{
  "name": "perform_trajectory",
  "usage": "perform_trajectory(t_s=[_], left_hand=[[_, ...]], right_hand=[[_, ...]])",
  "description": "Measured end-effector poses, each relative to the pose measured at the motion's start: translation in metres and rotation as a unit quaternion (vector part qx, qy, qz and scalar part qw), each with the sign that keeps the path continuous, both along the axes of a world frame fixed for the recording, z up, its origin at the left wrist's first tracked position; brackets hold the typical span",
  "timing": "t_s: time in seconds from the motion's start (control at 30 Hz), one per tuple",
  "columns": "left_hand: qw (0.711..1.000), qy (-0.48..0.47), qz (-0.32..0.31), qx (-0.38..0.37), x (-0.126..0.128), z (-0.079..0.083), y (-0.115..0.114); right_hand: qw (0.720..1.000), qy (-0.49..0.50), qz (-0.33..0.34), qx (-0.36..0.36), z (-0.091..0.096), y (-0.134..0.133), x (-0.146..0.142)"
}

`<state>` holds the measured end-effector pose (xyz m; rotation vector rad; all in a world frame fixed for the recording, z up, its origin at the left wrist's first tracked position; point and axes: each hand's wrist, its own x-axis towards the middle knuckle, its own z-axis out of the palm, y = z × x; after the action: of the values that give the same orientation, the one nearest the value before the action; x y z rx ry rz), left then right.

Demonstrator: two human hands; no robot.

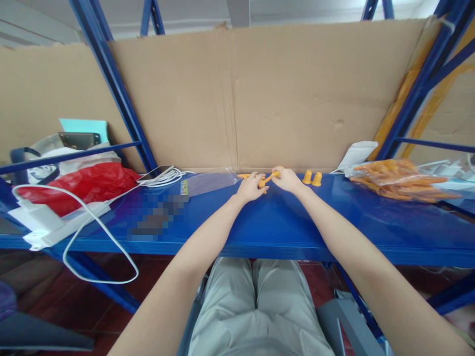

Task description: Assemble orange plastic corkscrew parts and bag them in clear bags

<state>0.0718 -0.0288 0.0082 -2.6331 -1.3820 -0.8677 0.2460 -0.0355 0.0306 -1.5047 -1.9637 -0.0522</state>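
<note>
My left hand (251, 189) is closed around an orange plastic piece (262, 182), whose narrow part stretches toward my right hand. An orange tip (243, 176) pokes out on the other side of the left hand; whether it belongs to the same piece I cannot tell. My right hand (288, 179) pinches the right end of the orange piece with its fingertips. Just right of that hand, two small orange bell-shaped pieces (307, 177) stand upright side by side on the blue table (270, 222). Left of my hands lies a flat clear plastic bag (211, 183) with a coloured label strip.
At the right lies a clear bag of orange pieces (401, 180), near a white packet (358, 153). Coiled white cable (163, 178), a red bag (81, 185) and a white power strip (67, 227) occupy the left. A cardboard wall (297, 94) closes off the back between blue posts.
</note>
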Motion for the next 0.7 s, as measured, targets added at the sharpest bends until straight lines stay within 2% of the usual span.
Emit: perform_trajectory(t_s=[0.17, 0.4, 0.57, 0.7], left_hand=[[0.997, -0.008, 0.077, -0.013, -0.005, 0.011, -0.007], [0.991, -0.086, 0.107, 0.011, -0.004, 0.019, -0.008], [0.978, -0.165, 0.107, 0.068, -0.012, 0.021, -0.001], [0.971, -0.199, 0.108, 0.073, -0.017, 0.018, 0.004]], right_hand=[[0.999, -0.037, -0.014, 0.013, 0.004, -0.001, 0.001], [0.998, 0.019, 0.018, 0.064, 0.005, -0.002, -0.007], [0.988, 0.129, 0.068, 0.055, 0.008, 0.0, -0.008], [0.965, 0.255, 0.059, 0.011, 0.014, -0.002, -0.005]])
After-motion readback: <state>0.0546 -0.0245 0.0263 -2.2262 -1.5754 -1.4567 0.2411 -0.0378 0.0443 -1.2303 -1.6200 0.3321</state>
